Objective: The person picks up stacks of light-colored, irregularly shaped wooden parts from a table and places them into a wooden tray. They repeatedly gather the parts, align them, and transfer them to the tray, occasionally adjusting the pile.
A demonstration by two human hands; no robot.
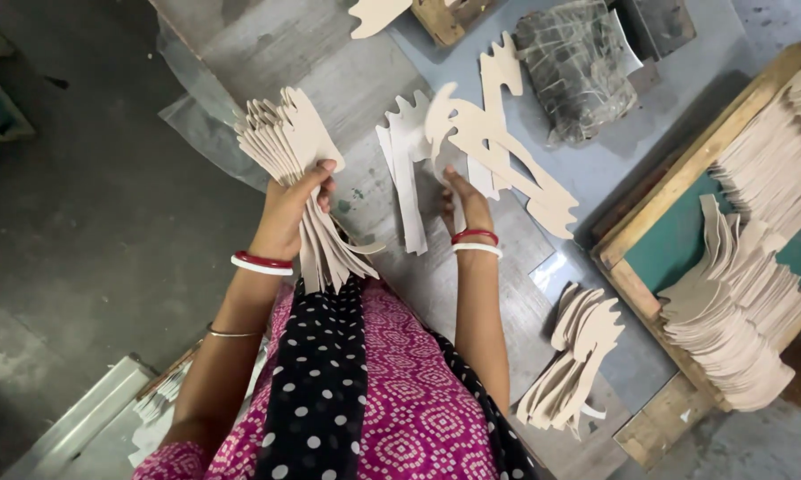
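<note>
My left hand grips a thick fanned stack of pale animal-shaped cutouts, held upright above the grey table. My right hand holds up a single pale cutout by its lower part. A few more cutouts stand or lean between the two hands. Red and white bangles circle both wrists.
A loose pile of cutouts lies at the table's right near me. A wooden-framed tray on the right carries large stacks of cutouts. A plastic-wrapped bundle lies at the far side. Clear plastic sheeting hangs off the left edge.
</note>
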